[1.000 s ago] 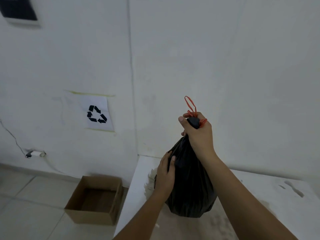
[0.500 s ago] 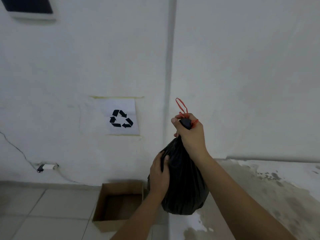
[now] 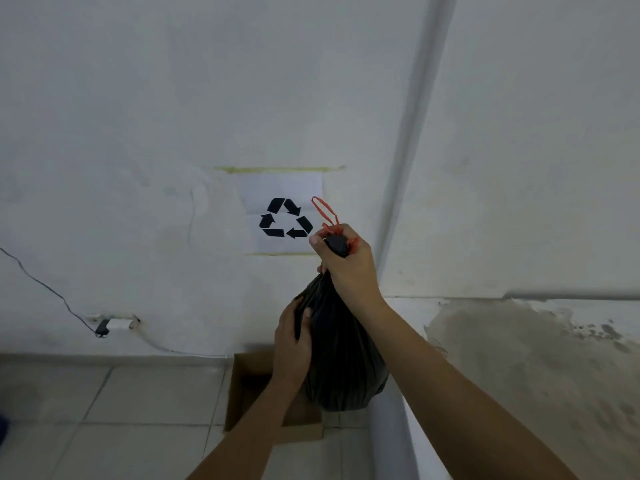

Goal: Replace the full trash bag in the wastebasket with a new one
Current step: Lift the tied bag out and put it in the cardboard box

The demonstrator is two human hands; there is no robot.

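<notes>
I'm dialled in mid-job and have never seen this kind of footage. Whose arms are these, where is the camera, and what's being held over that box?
There is no machine here: the two bare arms belong to a person, and the single picture comes from a wide-angle camera worn on their head, looking forward and down. The right hand grips the gathered neck of a full black trash bag, with its red drawstring sticking up above the fist. The left hand holds the bag's side. The bag hangs in the air above an open cardboard box on the tiled floor. On the wall behind is a taped paper recycling sign. To the right is a stained white ledge. No wastebasket or new bag is in view.
</notes>
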